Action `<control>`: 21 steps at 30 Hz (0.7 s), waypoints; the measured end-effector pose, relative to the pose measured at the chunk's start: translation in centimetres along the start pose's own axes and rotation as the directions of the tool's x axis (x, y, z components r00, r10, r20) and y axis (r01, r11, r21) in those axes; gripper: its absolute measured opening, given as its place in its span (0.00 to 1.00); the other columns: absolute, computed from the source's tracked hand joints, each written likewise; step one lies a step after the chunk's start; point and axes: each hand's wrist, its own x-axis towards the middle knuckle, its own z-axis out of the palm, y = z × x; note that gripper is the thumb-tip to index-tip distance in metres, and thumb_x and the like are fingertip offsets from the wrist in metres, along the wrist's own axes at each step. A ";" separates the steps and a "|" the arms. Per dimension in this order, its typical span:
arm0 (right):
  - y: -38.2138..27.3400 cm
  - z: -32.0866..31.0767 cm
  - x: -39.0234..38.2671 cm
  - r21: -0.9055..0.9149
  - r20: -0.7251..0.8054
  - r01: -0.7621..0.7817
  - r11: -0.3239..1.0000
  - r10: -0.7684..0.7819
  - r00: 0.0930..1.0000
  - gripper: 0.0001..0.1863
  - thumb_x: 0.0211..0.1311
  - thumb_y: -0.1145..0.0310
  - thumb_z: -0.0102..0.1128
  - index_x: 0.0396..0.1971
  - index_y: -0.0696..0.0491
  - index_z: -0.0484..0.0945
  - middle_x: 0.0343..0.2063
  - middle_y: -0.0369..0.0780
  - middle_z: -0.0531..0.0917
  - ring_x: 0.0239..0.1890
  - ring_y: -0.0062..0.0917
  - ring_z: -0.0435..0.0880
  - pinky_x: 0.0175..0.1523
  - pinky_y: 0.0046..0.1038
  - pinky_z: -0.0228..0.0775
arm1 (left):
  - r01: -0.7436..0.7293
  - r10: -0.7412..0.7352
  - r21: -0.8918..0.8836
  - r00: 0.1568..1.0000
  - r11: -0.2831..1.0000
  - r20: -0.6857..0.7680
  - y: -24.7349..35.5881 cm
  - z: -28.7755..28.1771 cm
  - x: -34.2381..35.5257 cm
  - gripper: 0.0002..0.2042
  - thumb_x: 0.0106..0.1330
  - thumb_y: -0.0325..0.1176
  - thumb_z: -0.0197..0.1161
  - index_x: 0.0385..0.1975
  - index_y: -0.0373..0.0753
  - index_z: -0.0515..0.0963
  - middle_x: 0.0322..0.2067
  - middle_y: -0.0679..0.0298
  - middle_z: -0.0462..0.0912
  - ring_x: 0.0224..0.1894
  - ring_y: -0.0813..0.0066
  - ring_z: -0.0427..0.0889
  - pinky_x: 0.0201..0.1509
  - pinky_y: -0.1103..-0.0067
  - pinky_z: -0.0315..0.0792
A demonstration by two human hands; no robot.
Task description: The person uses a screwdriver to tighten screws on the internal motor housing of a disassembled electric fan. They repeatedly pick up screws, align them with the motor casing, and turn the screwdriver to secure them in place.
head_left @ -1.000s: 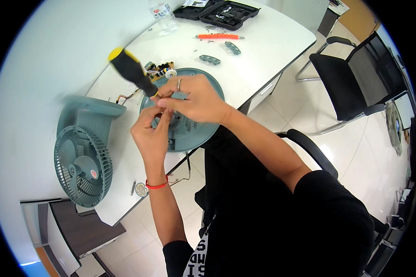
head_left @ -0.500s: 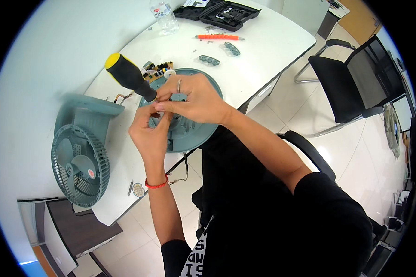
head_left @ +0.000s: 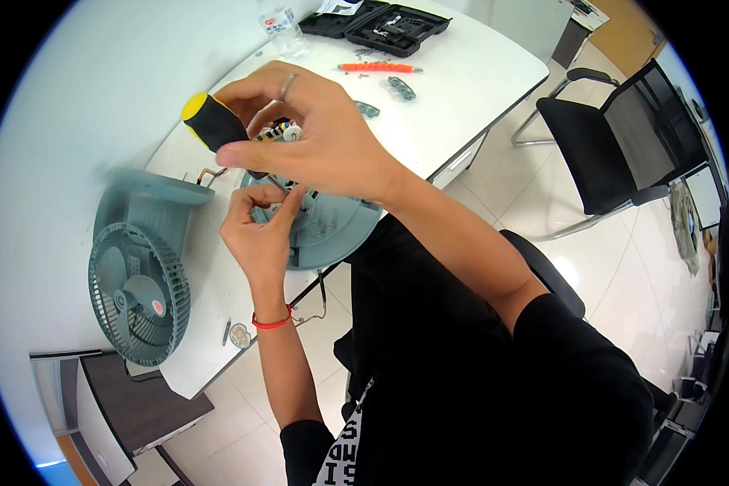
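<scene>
My right hand [head_left: 320, 142] is closed round the black-and-yellow screwdriver [head_left: 211, 121], held tilted with its shaft angled down. Below it, my left hand [head_left: 255, 231] pinches at the screwdriver's lower end; what lies between its fingertips is hidden. Both hands are over a round grey-green plastic base [head_left: 336, 231] at the table edge. A circuit board with components [head_left: 283, 130] shows partly behind my right hand. A grey-green fan [head_left: 138, 292] with grille and housing stands at the left, with loose wires [head_left: 212, 174] beside it.
The white table [head_left: 454, 97] carries a plastic bottle [head_left: 281, 32], an open black tool case [head_left: 393, 32], an orange rod tool [head_left: 377, 68], small grey-green parts [head_left: 402, 87] and a small dish of bits [head_left: 240, 335]. A black chair [head_left: 591, 162] stands at the right.
My right hand has moved up from the pinched spot onto the screwdriver's handle and now covers much of it. My left hand stays low at the base, shifted slightly left.
</scene>
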 end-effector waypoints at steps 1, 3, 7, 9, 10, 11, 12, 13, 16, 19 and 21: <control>-0.4 -0.1 0.4 -0.036 0.011 0.013 0.999 -0.013 1.000 0.29 0.63 0.63 0.73 0.63 0.55 0.79 0.49 0.42 0.85 0.47 0.27 0.86 0.57 0.28 0.79 | -0.027 0.027 0.026 1.000 0.999 -0.007 0.1 0.2 0.1 0.09 0.59 0.25 0.78 0.31 0.31 0.83 0.30 0.67 0.85 0.33 0.81 0.77 0.40 0.81 0.73; -0.9 -0.1 0.9 -0.035 0.025 0.007 0.999 -0.007 1.000 0.29 0.64 0.64 0.72 0.64 0.54 0.77 0.47 0.42 0.85 0.45 0.28 0.86 0.56 0.28 0.79 | -0.083 0.085 0.073 0.996 0.994 -0.019 0.5 0.4 0.3 0.08 0.60 0.25 0.77 0.34 0.31 0.83 0.31 0.67 0.85 0.32 0.80 0.76 0.39 0.81 0.73; -1.0 0.3 1.0 0.085 0.032 -0.048 0.995 0.045 0.998 0.29 0.64 0.61 0.72 0.65 0.51 0.78 0.44 0.41 0.84 0.44 0.28 0.84 0.55 0.28 0.78 | -0.006 0.010 -0.071 0.998 0.997 0.058 1.2 -0.1 -0.1 0.08 0.63 0.24 0.75 0.38 0.31 0.85 0.30 0.66 0.86 0.31 0.81 0.76 0.39 0.81 0.73; -0.9 0.5 0.8 0.040 0.005 -0.003 0.999 0.003 1.000 0.30 0.63 0.59 0.73 0.64 0.50 0.79 0.44 0.41 0.83 0.44 0.27 0.83 0.54 0.28 0.77 | 0.023 -0.015 -0.088 0.996 0.996 0.093 1.3 -0.6 -0.3 0.08 0.63 0.23 0.74 0.40 0.31 0.85 0.30 0.66 0.86 0.30 0.81 0.76 0.39 0.81 0.73; -0.8 0.7 0.7 -0.029 -0.015 0.052 0.998 -0.053 0.999 0.30 0.63 0.58 0.74 0.64 0.50 0.79 0.44 0.40 0.82 0.44 0.27 0.82 0.53 0.28 0.76 | 0.027 -0.019 -0.074 0.995 0.997 0.101 1.2 -0.7 -0.2 0.08 0.63 0.23 0.74 0.40 0.31 0.85 0.29 0.66 0.86 0.31 0.81 0.76 0.39 0.81 0.73; -0.8 0.7 0.7 -0.105 -0.024 0.096 0.990 -0.099 0.995 0.30 0.62 0.57 0.75 0.63 0.50 0.79 0.44 0.40 0.82 0.45 0.27 0.81 0.53 0.28 0.75 | 0.008 -0.001 -0.068 0.994 0.998 0.109 1.1 -0.8 0.0 0.08 0.63 0.23 0.73 0.39 0.31 0.85 0.29 0.67 0.85 0.31 0.81 0.76 0.38 0.81 0.73; -0.9 0.8 0.7 -0.099 -0.019 0.103 0.990 -0.106 0.994 0.31 0.61 0.57 0.75 0.63 0.50 0.79 0.44 0.40 0.81 0.45 0.27 0.80 0.52 0.27 0.75 | -0.002 0.008 -0.061 0.993 0.998 0.114 1.0 -0.8 0.1 0.07 0.62 0.23 0.73 0.39 0.31 0.85 0.29 0.67 0.85 0.31 0.81 0.76 0.38 0.81 0.72; -0.9 0.8 0.7 -0.099 -0.008 0.100 0.990 -0.101 0.995 0.31 0.60 0.56 0.76 0.62 0.50 0.80 0.45 0.39 0.81 0.45 0.26 0.79 0.52 0.27 0.74 | -0.013 0.019 -0.062 0.995 0.998 0.099 0.9 -0.7 0.1 0.07 0.62 0.22 0.73 0.39 0.31 0.85 0.29 0.67 0.85 0.32 0.81 0.77 0.38 0.81 0.72; -1.4 0.8 0.9 -0.128 0.025 0.047 0.991 -0.044 0.999 0.31 0.59 0.56 0.77 0.61 0.51 0.80 0.44 0.39 0.81 0.43 0.26 0.78 0.50 0.26 0.73 | -0.008 0.012 -0.083 0.998 0.996 0.055 0.7 0.1 0.3 0.07 0.61 0.22 0.73 0.38 0.31 0.84 0.30 0.67 0.86 0.33 0.81 0.78 0.39 0.82 0.72; -2.0 0.7 1.1 -0.108 0.042 -0.025 0.994 0.029 0.999 0.31 0.60 0.55 0.77 0.60 0.52 0.80 0.43 0.41 0.82 0.41 0.26 0.78 0.48 0.26 0.73 | -0.018 0.025 -0.125 0.998 0.992 0.055 0.9 0.4 0.3 0.07 0.62 0.22 0.72 0.37 0.31 0.84 0.31 0.67 0.85 0.34 0.80 0.78 0.40 0.82 0.71; -2.2 0.5 1.2 -0.067 0.079 -0.105 0.992 0.110 0.991 0.31 0.61 0.55 0.76 0.61 0.53 0.79 0.43 0.41 0.82 0.41 0.25 0.79 0.47 0.26 0.74 | -0.090 0.102 -0.121 0.990 0.989 0.095 1.1 0.2 0.2 0.06 0.62 0.22 0.72 0.37 0.30 0.84 0.31 0.67 0.85 0.35 0.80 0.78 0.40 0.83 0.71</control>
